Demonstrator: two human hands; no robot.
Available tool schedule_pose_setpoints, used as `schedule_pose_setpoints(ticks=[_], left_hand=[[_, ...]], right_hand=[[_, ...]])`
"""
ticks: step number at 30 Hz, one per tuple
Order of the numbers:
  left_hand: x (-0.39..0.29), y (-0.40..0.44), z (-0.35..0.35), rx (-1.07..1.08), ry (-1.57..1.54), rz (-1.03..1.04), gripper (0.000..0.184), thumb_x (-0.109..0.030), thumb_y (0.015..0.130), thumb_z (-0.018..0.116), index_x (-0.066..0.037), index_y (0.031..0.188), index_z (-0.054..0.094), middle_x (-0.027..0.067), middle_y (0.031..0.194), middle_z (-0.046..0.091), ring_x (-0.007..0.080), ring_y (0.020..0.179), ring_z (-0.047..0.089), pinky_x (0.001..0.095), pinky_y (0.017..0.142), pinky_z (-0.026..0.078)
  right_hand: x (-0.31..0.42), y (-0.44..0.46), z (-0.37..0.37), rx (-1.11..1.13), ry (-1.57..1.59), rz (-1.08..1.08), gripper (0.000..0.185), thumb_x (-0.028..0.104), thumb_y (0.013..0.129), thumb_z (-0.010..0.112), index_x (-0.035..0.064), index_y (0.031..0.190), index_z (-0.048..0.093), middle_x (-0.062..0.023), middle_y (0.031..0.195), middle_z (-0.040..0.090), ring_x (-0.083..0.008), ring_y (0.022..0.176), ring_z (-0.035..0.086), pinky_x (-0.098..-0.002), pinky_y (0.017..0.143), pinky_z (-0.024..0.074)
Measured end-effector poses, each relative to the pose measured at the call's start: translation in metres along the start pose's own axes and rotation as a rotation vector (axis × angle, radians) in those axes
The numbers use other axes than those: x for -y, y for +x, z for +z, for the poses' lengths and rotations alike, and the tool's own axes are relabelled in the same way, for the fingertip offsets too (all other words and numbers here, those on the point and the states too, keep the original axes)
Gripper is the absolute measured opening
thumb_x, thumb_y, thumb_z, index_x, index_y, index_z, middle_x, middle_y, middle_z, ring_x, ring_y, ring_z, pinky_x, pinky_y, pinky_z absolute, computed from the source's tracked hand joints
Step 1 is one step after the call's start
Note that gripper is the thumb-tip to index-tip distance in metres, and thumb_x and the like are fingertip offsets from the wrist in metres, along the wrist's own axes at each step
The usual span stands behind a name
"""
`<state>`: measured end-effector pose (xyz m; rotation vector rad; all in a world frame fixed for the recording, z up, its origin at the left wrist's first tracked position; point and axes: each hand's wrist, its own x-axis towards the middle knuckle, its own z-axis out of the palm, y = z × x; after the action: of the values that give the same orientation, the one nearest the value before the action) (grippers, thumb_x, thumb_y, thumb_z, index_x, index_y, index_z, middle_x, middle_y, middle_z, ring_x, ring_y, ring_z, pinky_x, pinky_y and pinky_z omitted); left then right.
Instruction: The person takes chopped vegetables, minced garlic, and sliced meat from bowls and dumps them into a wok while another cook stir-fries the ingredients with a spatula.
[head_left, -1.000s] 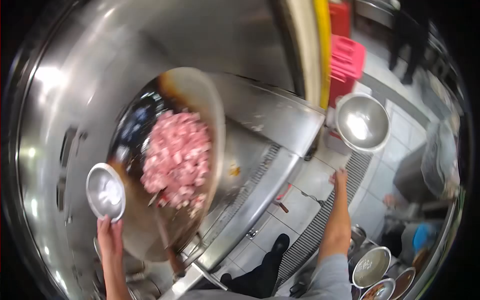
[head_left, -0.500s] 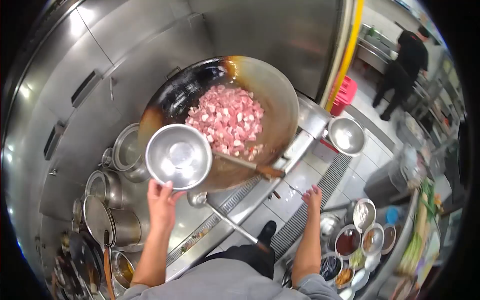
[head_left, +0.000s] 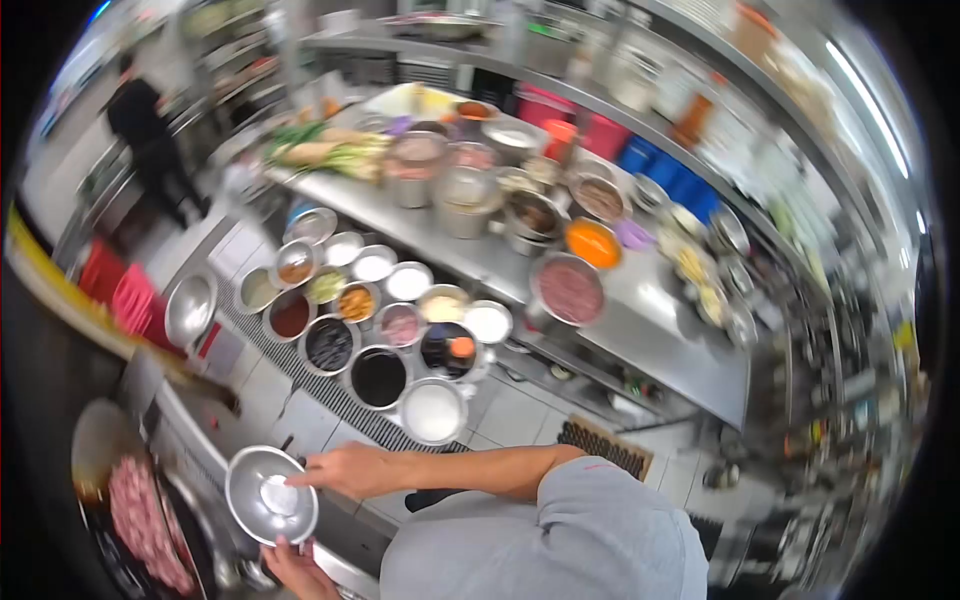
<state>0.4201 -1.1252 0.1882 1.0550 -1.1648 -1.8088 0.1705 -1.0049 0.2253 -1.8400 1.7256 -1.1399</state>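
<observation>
A shiny metal bowl (head_left: pixel 250 495) is tilted, its inside facing me, at the lower left. My left hand (head_left: pixel 295 568) grips its near rim from below. My right hand (head_left: pixel 350 470) reaches across from the right and closes at the bowl's right rim, fingertips overlapping the inside. No contents show in the bowl. Beyond it stands a large wok (head_left: pixel 95 425), with pink and white diced meat (head_left: pixel 150 525) heaped inside. A ladle head (head_left: pixel 225 572) lies between the wok and the bowl.
Several containers of sauces and seasonings, among them a dark liquid (head_left: pixel 378 377) and a white one (head_left: pixel 433 411), stand ahead. Behind runs a steel counter (head_left: pixel 690 345) with pots and vegetables. An empty metal bowl (head_left: pixel 190 310) sits left. A person (head_left: pixel 145 125) stands far left.
My view has swung right, from the wok toward the seasonings and counter. My right hand has come over to the metal bowl, which my left hand still holds, away from above the wok.
</observation>
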Motion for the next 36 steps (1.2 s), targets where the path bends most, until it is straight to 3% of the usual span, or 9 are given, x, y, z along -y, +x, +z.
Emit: schedule_pose_setpoints(ticks=[4,8,11,17,21,27,29,32,36], left_hand=[[0.015,-0.056,0.096,0.070,0.464,-0.113,0.026,-0.015,0.099,0.055,0.004,0.116,0.060,0.0163,0.116,0.063,0.0278,0.104,0.063,0.0372,0.082,0.056],[0.059,-0.103,0.178,0.464,0.212,-0.150,0.022,-0.015,0.096,0.058,-0.005,0.115,0.052,0.0047,0.102,0.063,0.0126,0.080,0.060,0.0288,0.066,0.056],[0.054,-0.167,0.269,0.582,0.387,-0.177,0.031,-0.017,0.101,0.053,0.004,0.124,0.054,0.0182,0.117,0.061,0.0293,0.105,0.064,0.0399,0.079,0.058],[0.127,-0.216,0.353,0.829,0.578,-0.077,0.024,-0.010,0.100,0.055,0.002,0.120,0.052,0.0160,0.117,0.060,0.0249,0.101,0.065,0.0363,0.077,0.059],[0.176,-0.232,0.358,0.998,0.822,0.043,0.020,-0.010,0.098,0.058,0.000,0.116,0.058,0.0134,0.107,0.064,0.0232,0.098,0.065,0.0362,0.078,0.057],[0.176,-0.242,0.326,0.994,1.268,0.241,0.019,-0.011,0.095,0.062,-0.002,0.112,0.063,0.0146,0.098,0.068,0.0229,0.087,0.065,0.0344,0.076,0.053],[0.168,-0.244,0.309,0.876,1.283,0.209,0.018,-0.010,0.096,0.063,-0.003,0.112,0.063,0.0126,0.096,0.067,0.0201,0.087,0.063,0.0317,0.078,0.051],[0.168,-0.233,0.259,0.723,1.230,0.146,0.017,-0.015,0.098,0.062,-0.006,0.112,0.064,0.0135,0.102,0.069,0.0252,0.089,0.064,0.0344,0.083,0.051],[0.171,-0.252,0.247,0.502,1.095,0.199,0.007,-0.004,0.091,0.062,0.002,0.095,0.063,0.0094,0.079,0.066,0.0150,0.073,0.062,0.0284,0.070,0.050]], right_hand=[[-0.017,-0.115,-0.015,-0.194,-0.023,0.096,0.044,0.006,0.083,0.064,0.0131,0.126,0.059,-0.0131,0.097,0.059,-0.0340,0.086,0.065,-0.0441,0.070,0.0532],[-0.050,-0.243,-0.042,-0.472,-0.149,0.157,0.038,0.007,0.081,0.068,0.0129,0.118,0.061,-0.0138,0.100,0.061,-0.0347,0.086,0.064,-0.0445,0.072,0.0530],[-0.053,-0.370,-0.108,-0.728,-0.244,0.401,0.036,0.015,0.081,0.072,0.0151,0.116,0.065,-0.0127,0.105,0.064,-0.0351,0.092,0.064,-0.0439,0.081,0.0530],[-0.066,-0.644,-0.263,-1.476,-0.480,0.966,0.031,0.003,0.080,0.064,0.0064,0.111,0.067,-0.0134,0.095,0.067,-0.0291,0.087,0.064,-0.0382,0.077,0.0508],[-0.116,-0.839,-0.350,-1.655,-1.086,1.113,0.015,0.009,0.089,0.063,0.0037,0.104,0.062,-0.0161,0.077,0.063,-0.0310,0.071,0.061,-0.0413,0.065,0.0471],[-0.199,-1.053,-0.475,-1.961,-0.624,1.243,0.027,0.033,0.093,0.060,0.0085,0.104,0.061,-0.0125,0.080,0.066,-0.0331,0.066,0.065,-0.0457,0.056,0.0521],[-0.176,-1.062,-0.511,-2.035,0.268,0.790,0.029,0.032,0.098,0.056,0.0119,0.120,0.060,-0.0080,0.084,0.064,-0.0221,0.064,0.065,-0.0372,0.051,0.0534],[-0.173,-0.982,-0.529,-1.918,-0.426,0.814,0.039,0.028,0.101,0.055,0.0164,0.138,0.052,-0.0045,0.094,0.060,-0.0129,0.063,0.060,-0.0299,0.050,0.0508],[-0.151,-0.791,-0.469,-1.797,-0.389,0.477,0.047,0.015,0.102,0.055,0.0146,0.147,0.044,-0.0035,0.103,0.055,-0.0105,0.075,0.055,-0.0246,0.063,0.0485]])
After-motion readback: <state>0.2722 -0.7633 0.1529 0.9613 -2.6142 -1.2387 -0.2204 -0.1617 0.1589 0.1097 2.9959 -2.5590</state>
